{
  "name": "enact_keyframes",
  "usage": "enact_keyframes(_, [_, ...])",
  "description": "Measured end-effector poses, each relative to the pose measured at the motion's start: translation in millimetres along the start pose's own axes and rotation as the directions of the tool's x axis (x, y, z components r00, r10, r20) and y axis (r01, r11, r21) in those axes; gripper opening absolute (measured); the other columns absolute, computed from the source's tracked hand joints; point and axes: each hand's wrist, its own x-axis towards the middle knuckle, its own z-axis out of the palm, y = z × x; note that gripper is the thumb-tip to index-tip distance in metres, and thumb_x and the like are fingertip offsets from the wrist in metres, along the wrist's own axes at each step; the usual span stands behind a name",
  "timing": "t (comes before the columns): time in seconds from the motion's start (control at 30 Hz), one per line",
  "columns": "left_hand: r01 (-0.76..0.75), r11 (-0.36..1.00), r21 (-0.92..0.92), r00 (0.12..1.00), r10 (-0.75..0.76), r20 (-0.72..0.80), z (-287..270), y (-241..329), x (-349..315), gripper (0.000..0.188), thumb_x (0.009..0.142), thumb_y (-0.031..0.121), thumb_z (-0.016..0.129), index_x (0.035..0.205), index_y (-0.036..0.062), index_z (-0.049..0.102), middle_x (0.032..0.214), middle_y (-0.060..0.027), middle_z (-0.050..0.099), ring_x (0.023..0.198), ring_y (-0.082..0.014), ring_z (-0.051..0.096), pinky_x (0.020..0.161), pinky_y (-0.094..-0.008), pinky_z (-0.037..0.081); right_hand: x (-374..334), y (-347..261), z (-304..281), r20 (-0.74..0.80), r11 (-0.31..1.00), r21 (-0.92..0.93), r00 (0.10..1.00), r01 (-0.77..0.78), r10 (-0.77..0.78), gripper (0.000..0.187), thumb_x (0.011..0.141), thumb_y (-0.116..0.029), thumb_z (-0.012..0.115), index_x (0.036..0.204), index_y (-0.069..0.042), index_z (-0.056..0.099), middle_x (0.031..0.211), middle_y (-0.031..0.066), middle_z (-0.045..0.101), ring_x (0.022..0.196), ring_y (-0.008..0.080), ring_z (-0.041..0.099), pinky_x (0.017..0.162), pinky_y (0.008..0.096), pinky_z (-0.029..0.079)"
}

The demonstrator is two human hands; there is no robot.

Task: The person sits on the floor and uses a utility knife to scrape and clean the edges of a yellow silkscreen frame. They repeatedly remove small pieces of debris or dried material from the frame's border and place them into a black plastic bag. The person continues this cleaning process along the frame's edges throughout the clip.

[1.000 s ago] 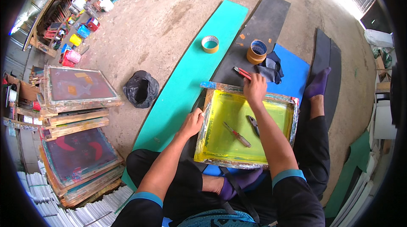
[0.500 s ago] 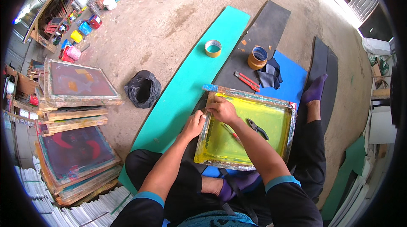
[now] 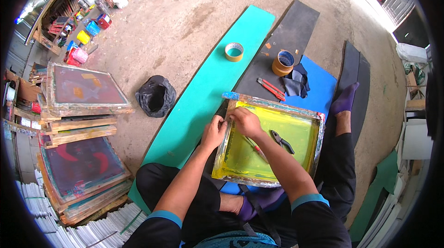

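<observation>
Both hands met at one rail: the right hand (image 3: 245, 120) bent its fingers over the inner side, while the left hand (image 3: 214, 133) curled its own against the outer side. Whether either set of fingers gripped anything could not be told from where we stood.

Under and to the right of the fingers lay the paint-stained rectangular wooden frame (image 3: 245, 181) with its yellow mesh sheet (image 3: 247, 158). Nearer the person than the fingers, a slim screwdriver with a red and clear handle (image 3: 257, 149) rested loose on the mesh, partly beneath the right forearm; to their right sat dark-handled metal pliers (image 3: 282, 141). A sharp tug at the rail could have tipped the frame and sent both sliding, and a metal tip might have scored the mesh. A low forearm could have dragged the screwdriver too.

Beyond the fingers, past the far rail, lay a red slim-bodied utility knife (image 3: 272, 89); a blind reach risked a cut if its blade was out.
</observation>
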Motion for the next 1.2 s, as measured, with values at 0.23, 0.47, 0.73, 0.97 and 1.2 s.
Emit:
enact_keyframes(0.23, [-0.127, 0.955, 0.27, 0.973, 0.172, -0.152, 15, -1, 3, 0.022, 0.099, 0.022, 0.066, 0.107, 0.0023, 0.062, 0.099, -0.0203, 0.07, 0.087, -0.0413, 0.069, 0.074, -0.0505, 0.056, -29, -9, -4, -0.126, 0.963, 0.006, 0.955, -0.27, 0.269, 0.017, 0.092, -0.016, 0.071, 0.108, -0.01, 0.072, 0.101, 0.0107, 0.07, 0.092, 0.0343, 0.069, 0.078, 0.0449, 0.055])
enact_keyframes(0.47, [-0.035, 0.933, 0.359, 0.993, 0.074, -0.095, 17, 8, 14, 0.017, 0.099, 0.018, 0.064, 0.102, 0.002, 0.067, 0.1, -0.0218, 0.07, 0.09, -0.0423, 0.068, 0.078, -0.0516, 0.055, 1, 48, -47, -0.297, 0.866, -0.358, 0.922, -0.35, 0.249, 0.024, 0.09, -0.018, 0.072, 0.112, -0.009, 0.068, 0.111, 0.0149, 0.066, 0.11, 0.0389, 0.061, 0.091, 0.0484, 0.051])
enact_keyframes(0.73, [0.066, 0.941, 0.333, 0.971, 0.016, -0.237, 26, 14, 16, 0.01, 0.095, 0.013, 0.065, 0.095, 0.0028, 0.069, 0.092, -0.0209, 0.071, 0.086, -0.0434, 0.068, 0.078, -0.052, 0.054, 22, 110, -82, -0.244, 0.706, -0.534, 0.884, -0.465, 0.398, 0.038, 0.088, -0.021, 0.075, 0.122, -0.009, 0.066, 0.115, 0.0124, 0.064, 0.115, 0.0321, 0.06, 0.092, 0.0473, 0.052])
enact_keyframes(0.97, [0.039, 0.959, 0.282, 0.943, 0.058, -0.327, 38, 7, 13, 0.007, 0.092, 0.008, 0.066, 0.097, 0.0037, 0.066, 0.093, -0.0187, 0.07, 0.086, -0.041, 0.068, 0.076, -0.0509, 0.055, 21, 116, -93, -0.224, 0.745, -0.485, 0.889, -0.457, 0.4, 0.03, 0.089, -0.018, 0.074, 0.114, -0.01, 0.06, 0.104, 0.0141, 0.07, 0.102, 0.034, 0.068, 0.085, 0.0505, 0.053])
enact_keyframes(1.2, [0.066, 0.989, 0.134, 0.927, -0.011, -0.375, 40, -9, 9, 0.009, 0.095, 0.012, 0.066, 0.096, 0.0025, 0.067, 0.091, -0.0181, 0.071, 0.085, -0.0394, 0.068, 0.074, -0.0489, 0.054, 7, 44, -88, -0.171, 0.675, 0.486, 0.696, -0.555, 0.697, 0.033, 0.103, -0.017, 0.062, 0.135, -0.007, 0.056, 0.093, 0.0108, 0.07, 0.077, 0.0235, 0.07, 0.067, 0.0385, 0.056])
